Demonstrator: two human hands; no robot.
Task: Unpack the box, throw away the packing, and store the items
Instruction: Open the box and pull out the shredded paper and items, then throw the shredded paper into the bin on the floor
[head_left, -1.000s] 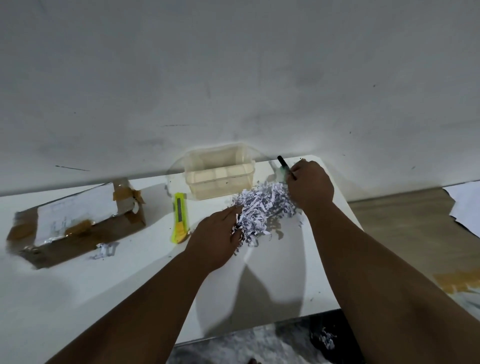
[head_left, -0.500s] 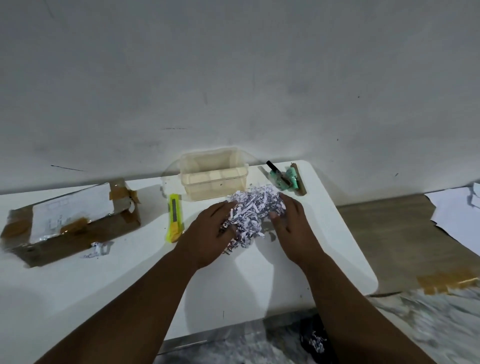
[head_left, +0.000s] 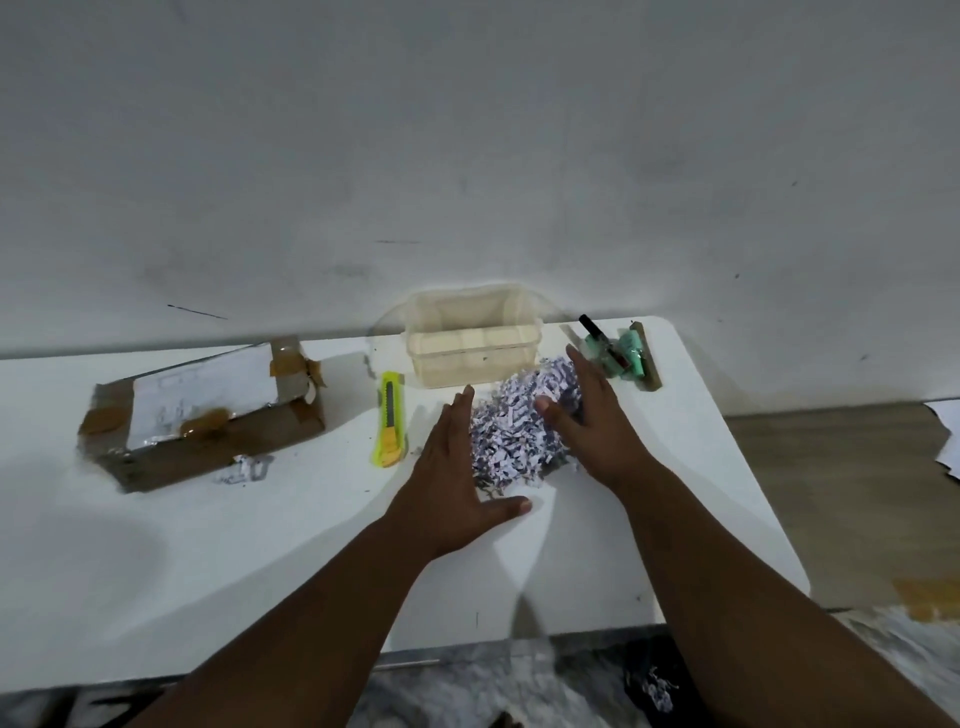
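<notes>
Plain indoor room, kind unclear. White table pushed against scuffed bare wall. Wood-look floor at right.

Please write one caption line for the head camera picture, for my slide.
Both hands, left and right, open around shredded paper packing on a white table, between a yellow utility knife and a clear plastic container.
</notes>
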